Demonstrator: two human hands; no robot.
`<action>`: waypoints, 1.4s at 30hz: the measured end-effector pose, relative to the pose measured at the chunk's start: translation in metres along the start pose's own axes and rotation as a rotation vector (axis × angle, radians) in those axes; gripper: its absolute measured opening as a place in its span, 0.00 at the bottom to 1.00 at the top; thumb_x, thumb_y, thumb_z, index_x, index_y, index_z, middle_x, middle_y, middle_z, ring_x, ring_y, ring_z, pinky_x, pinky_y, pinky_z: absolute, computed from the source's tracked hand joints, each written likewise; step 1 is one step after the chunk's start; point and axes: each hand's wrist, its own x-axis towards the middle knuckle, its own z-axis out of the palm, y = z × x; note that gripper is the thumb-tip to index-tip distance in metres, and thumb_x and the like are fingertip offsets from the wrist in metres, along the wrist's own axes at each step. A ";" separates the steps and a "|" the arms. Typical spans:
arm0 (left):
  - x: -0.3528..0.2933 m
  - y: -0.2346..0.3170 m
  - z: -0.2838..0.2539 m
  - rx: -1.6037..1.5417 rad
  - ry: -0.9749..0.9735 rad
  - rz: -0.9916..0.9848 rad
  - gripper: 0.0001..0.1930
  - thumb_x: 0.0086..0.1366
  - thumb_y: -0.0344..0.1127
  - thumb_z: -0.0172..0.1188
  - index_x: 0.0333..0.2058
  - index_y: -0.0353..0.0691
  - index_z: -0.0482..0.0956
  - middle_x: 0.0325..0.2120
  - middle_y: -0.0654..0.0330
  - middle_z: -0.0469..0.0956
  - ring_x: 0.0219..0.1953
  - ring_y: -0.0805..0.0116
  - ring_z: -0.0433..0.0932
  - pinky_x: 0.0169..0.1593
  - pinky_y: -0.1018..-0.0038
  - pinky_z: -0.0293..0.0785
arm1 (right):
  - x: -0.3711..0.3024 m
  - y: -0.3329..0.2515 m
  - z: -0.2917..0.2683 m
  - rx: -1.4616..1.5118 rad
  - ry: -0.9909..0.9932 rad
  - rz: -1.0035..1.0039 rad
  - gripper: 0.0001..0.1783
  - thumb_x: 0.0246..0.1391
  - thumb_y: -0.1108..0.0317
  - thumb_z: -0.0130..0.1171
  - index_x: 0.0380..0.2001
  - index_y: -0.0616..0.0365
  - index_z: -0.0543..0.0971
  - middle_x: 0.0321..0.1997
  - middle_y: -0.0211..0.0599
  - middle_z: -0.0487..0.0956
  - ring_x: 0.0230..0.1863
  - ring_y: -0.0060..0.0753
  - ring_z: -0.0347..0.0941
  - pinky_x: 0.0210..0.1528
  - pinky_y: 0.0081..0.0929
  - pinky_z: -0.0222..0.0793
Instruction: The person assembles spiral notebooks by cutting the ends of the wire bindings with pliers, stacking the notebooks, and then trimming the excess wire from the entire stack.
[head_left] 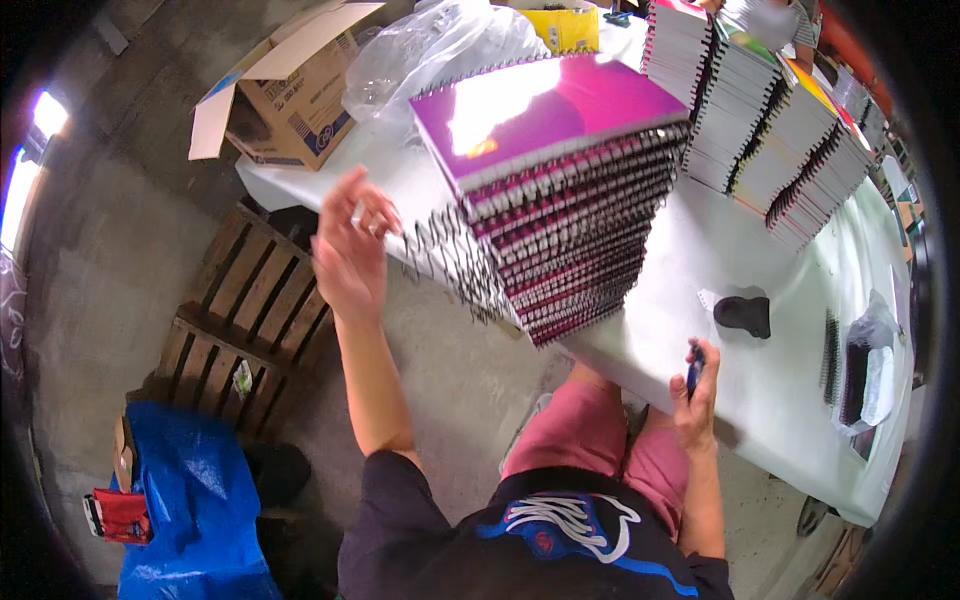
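My left hand (352, 245) is raised at the table's left edge, slightly blurred, fingers loosely apart, with nothing visible in it. Just right of it, loose black spiral binding coils (450, 255) hang beside a tall stack of spiral-bound notebooks (575, 240). The top notebook has a glossy purple cover (570, 105) that reflects the light. Low in front of the table, my right hand (699, 400) is closed around a small dark blue hand tool (694, 368), whose kind I cannot make out. A dark, flat-looking object (743, 315) lies on the table beyond that hand.
More stacks of spiral-bound notebooks (750, 125) stand at the back right of the white table (675, 285). An open cardboard box (290, 105) and clear plastic sheeting (435, 50) occupy the back left. A plastic bag (878, 385) lies far right. Wooden pallets (250, 295) and a blue tarp (195, 500) are left.
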 end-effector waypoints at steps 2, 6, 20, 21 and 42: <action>-0.040 0.010 0.019 0.111 -0.048 -0.019 0.42 0.50 0.57 0.63 0.57 0.33 0.62 0.41 0.59 0.72 0.42 0.71 0.72 0.42 0.76 0.68 | 0.011 -0.026 -0.001 0.100 -0.068 -0.085 0.30 0.58 0.48 0.48 0.51 0.63 0.62 0.45 0.48 0.64 0.46 0.46 0.62 0.52 0.37 0.57; -0.093 0.013 0.070 0.238 0.071 -0.058 0.30 0.52 0.23 0.65 0.54 0.30 0.64 0.40 0.59 0.73 0.43 0.73 0.73 0.41 0.79 0.70 | 0.034 -0.089 0.014 -0.213 -0.157 -0.351 0.27 0.43 0.59 0.64 0.48 0.54 0.72 0.40 0.39 0.71 0.43 0.43 0.66 0.47 0.38 0.57; -0.107 -0.020 0.091 0.208 0.327 -0.081 0.13 0.66 0.38 0.54 0.41 0.33 0.74 0.34 0.62 0.77 0.32 0.77 0.73 0.33 0.81 0.66 | 0.045 -0.128 0.054 -0.313 0.012 -0.339 0.28 0.36 0.63 0.66 0.46 0.48 0.73 0.39 0.33 0.72 0.42 0.37 0.68 0.45 0.38 0.58; -0.106 -0.020 0.092 0.200 0.316 -0.067 0.13 0.66 0.38 0.54 0.41 0.33 0.74 0.34 0.62 0.76 0.31 0.78 0.72 0.34 0.81 0.66 | 0.045 -0.128 0.055 -0.320 0.006 -0.346 0.29 0.35 0.62 0.67 0.46 0.47 0.73 0.39 0.32 0.72 0.42 0.37 0.69 0.45 0.38 0.57; -0.103 -0.029 0.107 0.334 0.406 0.068 0.12 0.67 0.39 0.52 0.38 0.33 0.72 0.30 0.62 0.76 0.29 0.80 0.71 0.33 0.83 0.68 | 0.049 -0.125 0.062 -0.386 -0.123 -0.270 0.18 0.36 0.67 0.64 0.34 0.50 0.72 0.31 0.33 0.73 0.35 0.35 0.72 0.36 0.31 0.64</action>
